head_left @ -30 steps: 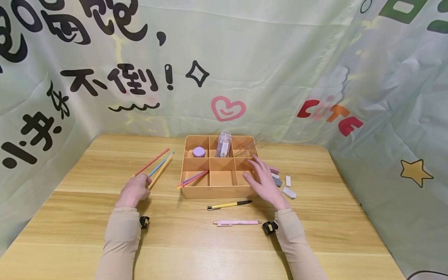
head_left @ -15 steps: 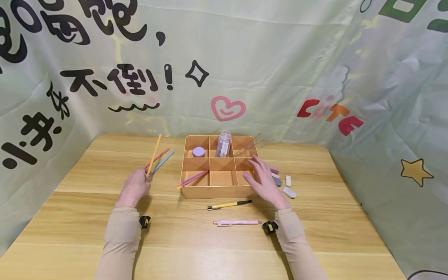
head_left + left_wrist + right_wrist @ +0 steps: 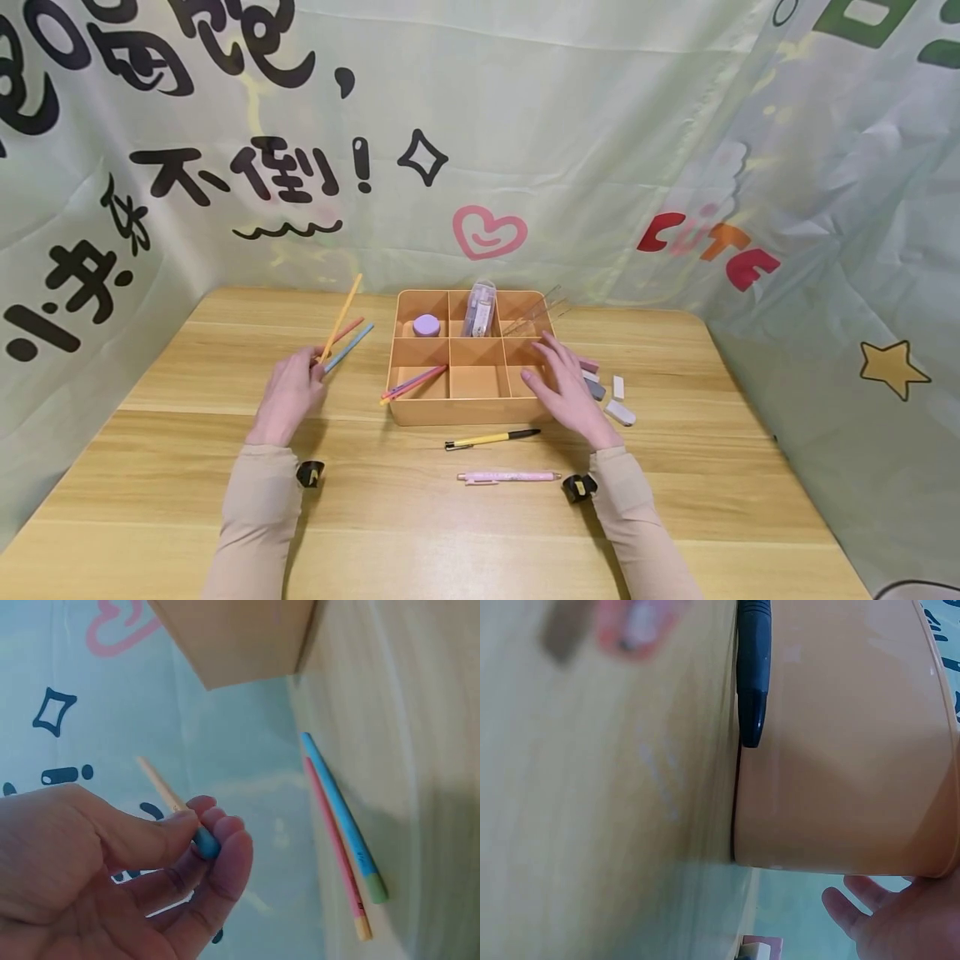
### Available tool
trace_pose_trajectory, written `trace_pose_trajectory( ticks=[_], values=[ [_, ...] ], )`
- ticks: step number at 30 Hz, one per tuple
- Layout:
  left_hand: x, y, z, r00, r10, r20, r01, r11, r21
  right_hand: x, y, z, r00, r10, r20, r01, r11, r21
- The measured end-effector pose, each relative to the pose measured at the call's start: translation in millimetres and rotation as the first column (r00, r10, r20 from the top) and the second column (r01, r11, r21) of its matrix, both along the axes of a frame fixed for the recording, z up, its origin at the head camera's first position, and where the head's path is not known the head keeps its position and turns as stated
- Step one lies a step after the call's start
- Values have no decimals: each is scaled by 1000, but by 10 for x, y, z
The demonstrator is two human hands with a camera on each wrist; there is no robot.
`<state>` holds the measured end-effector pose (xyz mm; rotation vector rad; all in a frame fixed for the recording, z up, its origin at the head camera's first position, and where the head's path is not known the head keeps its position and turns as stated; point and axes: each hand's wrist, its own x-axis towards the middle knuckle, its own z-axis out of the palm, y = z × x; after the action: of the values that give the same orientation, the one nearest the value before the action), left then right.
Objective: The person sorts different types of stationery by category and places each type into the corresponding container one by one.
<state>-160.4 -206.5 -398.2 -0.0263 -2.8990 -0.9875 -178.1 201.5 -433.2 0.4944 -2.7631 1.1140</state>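
My left hand (image 3: 288,396) pinches a yellow pencil (image 3: 342,317) between thumb and fingers near its blue end, seen closely in the left wrist view; the pencil points up and away. Just beyond the fingers, a blue pencil (image 3: 349,348) and a red pencil (image 3: 348,327) lie on the table, side by side in the left wrist view. My right hand (image 3: 566,392), fingers spread and relaxed, lies at the right side of an orange divided box (image 3: 472,412). In the right wrist view its fingers (image 3: 844,911) show at the box's side.
Several pencils (image 3: 412,384) lean in the box's front left compartment. Behind are a purple-lidded round item (image 3: 426,326) and a clear purple case (image 3: 479,310). A yellow-black pen (image 3: 491,439) and pink pen (image 3: 508,477) lie in front; erasers (image 3: 619,412) lie right. Fabric walls surround the table.
The yellow pencil, which lay beside the blue and red ones, is lifted and tilted upright in my left hand, then shifts slightly right. My right hand stays still.
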Motion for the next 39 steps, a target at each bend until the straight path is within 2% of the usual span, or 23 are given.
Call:
trace_pose_trajectory(
  ticks=[7, 16, 28, 39],
  values=[
    [44, 42, 123, 992, -28, -119, 33, 999, 41, -5, 3, -28, 1000, -2, -3, 2, 1000, 1],
    [140, 95, 296, 986, 1, -168, 17, 994, 106, -10, 25, -23, 1000, 18, 11, -18, 1000, -8],
    [242, 184, 437, 950, 33, -310, 10, 991, 134, -5, 50, 5, 998, 45, 43, -46, 999, 11],
    [357, 248, 582, 932, 21, -363, 28, 991, 129, -7, 52, 36, 996, 47, 71, -50, 998, 46]
  ],
)
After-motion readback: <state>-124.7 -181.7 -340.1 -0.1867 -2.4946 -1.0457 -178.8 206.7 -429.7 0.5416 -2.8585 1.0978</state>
